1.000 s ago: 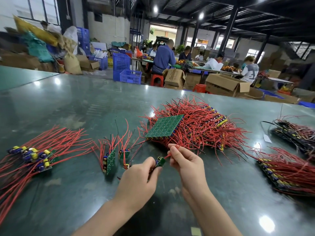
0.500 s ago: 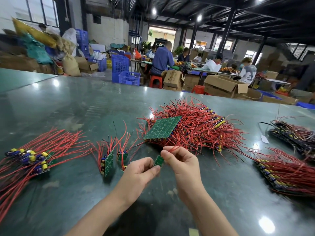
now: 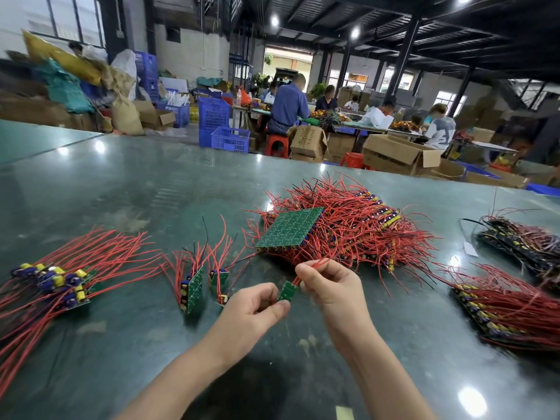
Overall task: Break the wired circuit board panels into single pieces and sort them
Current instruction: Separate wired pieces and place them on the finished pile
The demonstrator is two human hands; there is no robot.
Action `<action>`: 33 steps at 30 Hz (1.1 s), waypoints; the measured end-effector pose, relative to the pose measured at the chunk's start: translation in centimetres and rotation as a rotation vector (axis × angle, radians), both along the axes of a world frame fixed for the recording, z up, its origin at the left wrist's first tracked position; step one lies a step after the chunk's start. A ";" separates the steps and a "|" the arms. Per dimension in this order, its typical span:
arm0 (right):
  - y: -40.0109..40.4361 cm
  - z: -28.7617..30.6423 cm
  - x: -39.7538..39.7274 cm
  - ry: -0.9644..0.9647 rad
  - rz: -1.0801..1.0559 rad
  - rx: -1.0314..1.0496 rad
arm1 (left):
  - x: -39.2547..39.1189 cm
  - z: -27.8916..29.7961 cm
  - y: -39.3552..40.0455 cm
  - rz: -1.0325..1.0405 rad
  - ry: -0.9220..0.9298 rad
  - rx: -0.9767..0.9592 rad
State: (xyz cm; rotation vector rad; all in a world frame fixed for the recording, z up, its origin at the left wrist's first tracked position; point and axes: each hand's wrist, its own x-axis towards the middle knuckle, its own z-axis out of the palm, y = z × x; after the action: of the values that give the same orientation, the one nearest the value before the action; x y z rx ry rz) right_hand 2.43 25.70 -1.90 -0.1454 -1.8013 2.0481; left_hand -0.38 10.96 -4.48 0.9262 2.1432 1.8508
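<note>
A single small circuit board (image 3: 286, 291) is held above the green table (image 3: 121, 183), just in front of the big heap of wired panels (image 3: 348, 228), which serves here as the landmark. The board's lower end is pinched by the left hand (image 3: 251, 310) between thumb and forefinger, while its red wires (image 3: 312, 263) are gripped by the curled fingers of the right hand (image 3: 330, 286).

Well to the left of the heap, a sorted pile of single pieces (image 3: 57, 283) is laid out with wires fanned. Between that pile and the heap, two partial strips (image 3: 206, 283) are stood on edge (seemingly mid-breakdown). On top of the heap an unbroken panel (image 3: 289, 228) is seen face down. To the right of the heap, further bundles (image 3: 509, 307) are stacked; their state cannot be told. Most of the work is judged to be left.
</note>
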 end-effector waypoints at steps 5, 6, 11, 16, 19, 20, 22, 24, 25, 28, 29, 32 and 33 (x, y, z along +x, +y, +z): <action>0.0 -0.1 -0.3 -0.005 -0.031 -0.072 | 0.0 -0.1 -0.1 0.031 0.060 -0.009; 0.2 -0.1 -0.4 0.016 -0.047 -0.129 | 0.1 -0.1 -0.1 0.033 0.070 -0.015; 0.6 -0.1 -0.5 0.103 -0.138 -0.247 | 0.2 -0.1 0.0 0.056 0.102 -0.036; 1.2 0.2 -0.6 0.141 -0.232 -0.285 | -0.2 0.0 -0.3 0.107 0.107 -0.046; 0.9 0.0 -0.5 0.149 -0.256 -0.281 | -0.4 0.1 -0.1 0.156 0.139 -0.061; 0.8 0.1 -0.4 0.152 -0.266 -0.282 | -0.4 0.1 -0.2 0.164 0.158 -0.077; 1.2 0.2 -0.4 0.170 -0.314 -0.319 | -0.5 0.1 -0.4 0.173 0.178 -0.108; 1.9 0.5 -0.3 0.177 -0.383 -0.384 | -0.6 0.0 -0.5 0.175 0.176 -0.107; 2.2 0.5 -0.3 0.173 -0.404 -0.403 | -0.6 0.0 -0.5 0.177 0.172 -0.110; 2.1 0.3 -0.4 0.159 -0.431 -0.396 | -0.6 0.0 -0.3 0.226 0.153 -0.120; 2.0 0.3 -0.4 0.155 -0.430 -0.384 | -0.7 0.0 -0.3 0.245 0.132 -0.119; 1.9 0.7 -0.3 0.184 -0.392 -0.390 | -0.8 0.1 -0.5 0.229 0.113 -0.123; 1.9 0.8 -0.2 0.197 -0.370 -0.410 | -0.8 0.2 -0.7 0.212 0.117 -0.134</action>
State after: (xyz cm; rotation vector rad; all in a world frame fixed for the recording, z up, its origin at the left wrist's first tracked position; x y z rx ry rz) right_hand 2.18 27.57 -1.06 -0.3508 -1.1246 2.0453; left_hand -1.19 10.31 -4.30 0.8260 2.4891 1.7533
